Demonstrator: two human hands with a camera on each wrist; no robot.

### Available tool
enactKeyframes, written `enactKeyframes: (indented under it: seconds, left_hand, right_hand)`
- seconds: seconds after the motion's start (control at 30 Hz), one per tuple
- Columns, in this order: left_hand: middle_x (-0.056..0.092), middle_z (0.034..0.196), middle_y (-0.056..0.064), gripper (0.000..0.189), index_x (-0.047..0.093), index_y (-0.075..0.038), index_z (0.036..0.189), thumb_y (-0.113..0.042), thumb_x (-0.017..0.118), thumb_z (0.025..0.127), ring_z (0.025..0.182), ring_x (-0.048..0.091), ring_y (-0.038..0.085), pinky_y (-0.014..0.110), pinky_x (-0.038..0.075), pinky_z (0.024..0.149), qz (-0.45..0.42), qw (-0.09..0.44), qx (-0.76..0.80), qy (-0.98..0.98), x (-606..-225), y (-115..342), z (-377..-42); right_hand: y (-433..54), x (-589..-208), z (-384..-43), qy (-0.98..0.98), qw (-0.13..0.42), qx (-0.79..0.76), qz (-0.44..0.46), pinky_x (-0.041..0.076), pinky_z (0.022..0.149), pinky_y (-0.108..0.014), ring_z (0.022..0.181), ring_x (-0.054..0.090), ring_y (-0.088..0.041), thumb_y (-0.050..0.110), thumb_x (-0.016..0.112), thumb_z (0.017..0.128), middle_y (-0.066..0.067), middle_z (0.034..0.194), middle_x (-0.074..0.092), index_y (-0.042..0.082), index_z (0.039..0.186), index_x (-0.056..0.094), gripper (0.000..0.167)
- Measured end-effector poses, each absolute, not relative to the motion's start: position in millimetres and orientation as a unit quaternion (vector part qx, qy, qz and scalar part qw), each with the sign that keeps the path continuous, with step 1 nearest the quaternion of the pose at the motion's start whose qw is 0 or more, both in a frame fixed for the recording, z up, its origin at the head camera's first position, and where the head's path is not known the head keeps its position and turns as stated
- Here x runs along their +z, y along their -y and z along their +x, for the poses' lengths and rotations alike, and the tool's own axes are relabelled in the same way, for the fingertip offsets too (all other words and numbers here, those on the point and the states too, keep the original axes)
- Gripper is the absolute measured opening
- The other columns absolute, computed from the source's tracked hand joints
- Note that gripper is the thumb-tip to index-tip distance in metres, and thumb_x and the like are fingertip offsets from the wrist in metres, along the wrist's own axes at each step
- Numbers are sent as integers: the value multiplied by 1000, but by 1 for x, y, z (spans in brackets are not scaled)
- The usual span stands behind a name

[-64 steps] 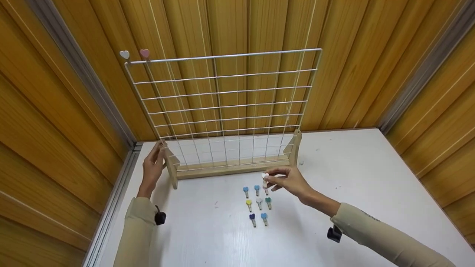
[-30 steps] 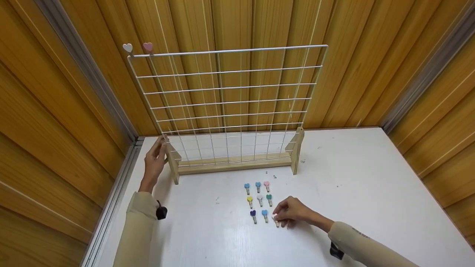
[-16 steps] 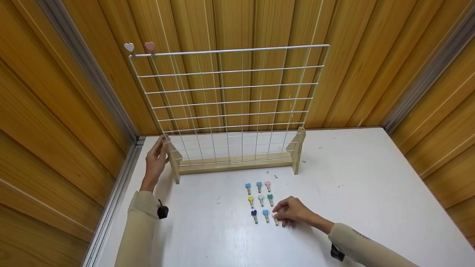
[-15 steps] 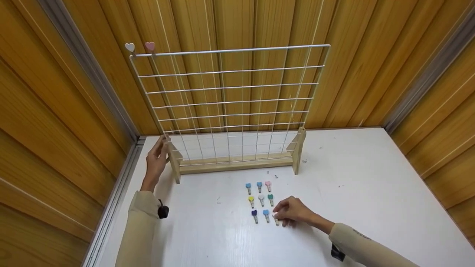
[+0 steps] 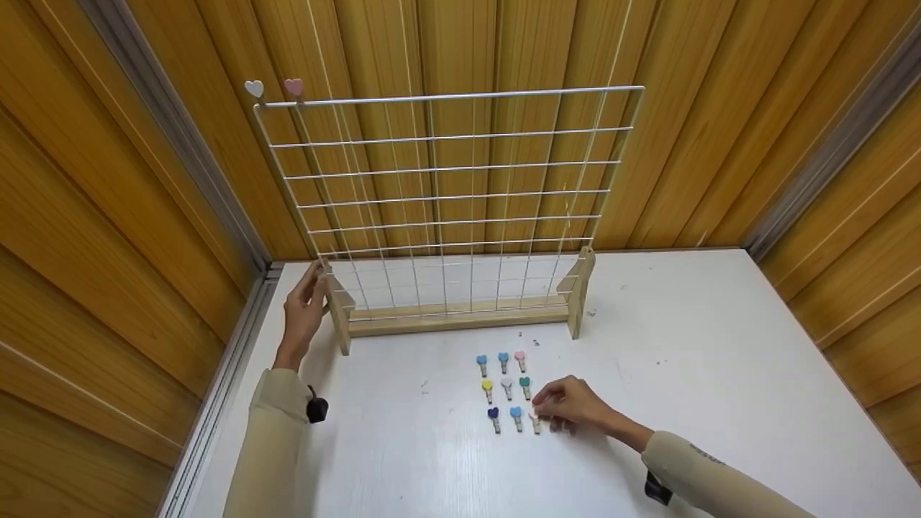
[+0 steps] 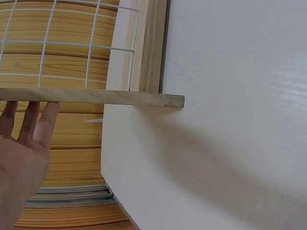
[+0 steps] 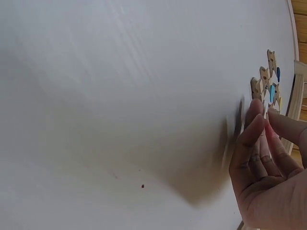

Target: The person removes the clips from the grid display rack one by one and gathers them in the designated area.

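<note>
My right hand (image 5: 572, 403) is at the bottom right of a group of small wooden clothespins on the white table. Its thumb and fingertips pinch the heart end of a white-heart clothespin (image 5: 536, 424) lying there; the right wrist view partly hides it behind the fingers. Beside it lie a light blue-heart clothespin (image 5: 516, 419) and a dark purple one (image 5: 494, 419). At the left end of a white wire grid rack (image 5: 471, 169), my left hand (image 5: 302, 309) rests against the wooden leg (image 6: 96, 97). Three fairly straight fingers touch that leg in the left wrist view; the thumb is hidden there.
More heart clothespins lie behind: green (image 5: 525, 387), white (image 5: 507, 388), yellow (image 5: 488, 391), pink (image 5: 520, 360) and light blue (image 5: 504, 361). A white heart (image 5: 254, 88) and a pink heart (image 5: 293, 87) stand on the grid's top left bar. Wood-panelled walls (image 5: 827, 180) enclose the table.
My right hand has carried the white-heart clothespin from near the rack to the front right of the group and laid it down. Its fingers have since lifted slightly. The left hand stays at the leg.
</note>
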State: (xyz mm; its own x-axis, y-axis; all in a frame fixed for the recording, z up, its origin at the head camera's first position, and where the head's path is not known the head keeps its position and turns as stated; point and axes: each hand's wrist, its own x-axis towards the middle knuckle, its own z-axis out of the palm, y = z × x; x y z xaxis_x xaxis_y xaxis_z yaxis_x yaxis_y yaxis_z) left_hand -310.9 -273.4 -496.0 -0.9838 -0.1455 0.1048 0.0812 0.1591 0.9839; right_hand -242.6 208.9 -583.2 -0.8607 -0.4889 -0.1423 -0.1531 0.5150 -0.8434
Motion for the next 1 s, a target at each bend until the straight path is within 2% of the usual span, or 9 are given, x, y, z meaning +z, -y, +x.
enactKeyframes:
  seconds: [0.23,0.5,0.73,0.9,1.0]
  left_hand:
    - [38,163,14,56,26,-24,164,-33,42,111,149,38,32,53,42,118,24,92,-648,755,-505,275,-316]
    - [38,162,15,56,26,-22,164,-34,42,111,149,38,33,54,43,117,17,94,-645,758,-504,277,-315]
    - [36,162,16,57,25,-21,164,-35,42,111,149,38,34,53,43,116,12,99,-641,761,-505,278,-316]
    - [37,162,16,57,26,-22,164,-36,42,111,149,37,33,54,43,117,11,101,-644,758,-506,277,-317]
    - [37,163,16,56,27,-22,164,-34,42,111,149,38,33,55,43,117,14,101,-646,757,-507,277,-316]
  right_hand:
    - [-208,-569,-248,-857,174,-449,-185,50,51,-21,62,62,-13,11,72,95,-18,79,74,-6,104,75,19]
    - [-193,-552,-259,-853,173,-454,-193,57,53,-28,61,69,-13,10,71,95,-20,84,76,-7,108,74,22]
    - [-172,-520,-275,-851,143,-455,-219,57,53,-22,71,74,-33,14,71,97,-21,90,77,-5,111,74,24]
    - [-154,-487,-291,-848,116,-461,-235,62,58,-28,72,75,-27,15,70,98,-19,91,77,-1,112,75,22]
    - [-142,-466,-299,-850,102,-455,-244,62,59,-27,72,75,-24,15,70,98,-17,91,76,1,113,75,22]
